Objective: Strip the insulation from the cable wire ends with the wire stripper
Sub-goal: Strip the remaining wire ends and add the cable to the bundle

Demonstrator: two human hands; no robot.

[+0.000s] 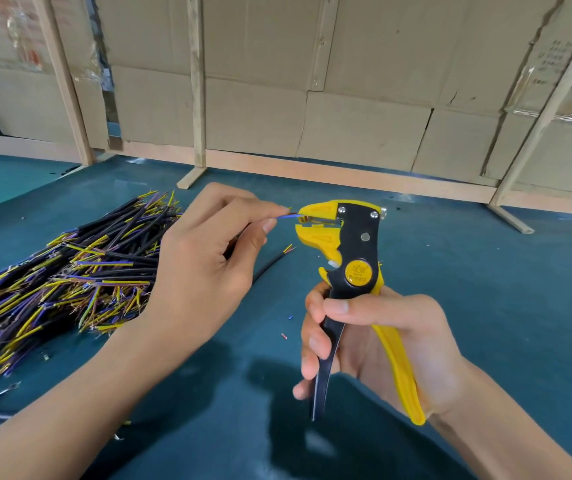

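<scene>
My right hand [378, 344] grips the handles of a yellow and black wire stripper [350, 258], held upright above the table with its yellow jaws facing left. My left hand [208, 258] pinches a black cable between thumb and forefinger. The cable's thin blue wire end [289, 216] reaches into the stripper's jaws, and a yellow wire tip shows just above it. The rest of that black cable [270, 266] hangs down behind my left hand, with its other end's coloured wires showing.
A big pile of black cables [69, 271] with yellow, blue and purple wire ends lies on the teal table [502, 289] at the left. Small insulation scraps [286, 327] lie between my hands. Wooden posts and cardboard panels [346, 98] close off the back.
</scene>
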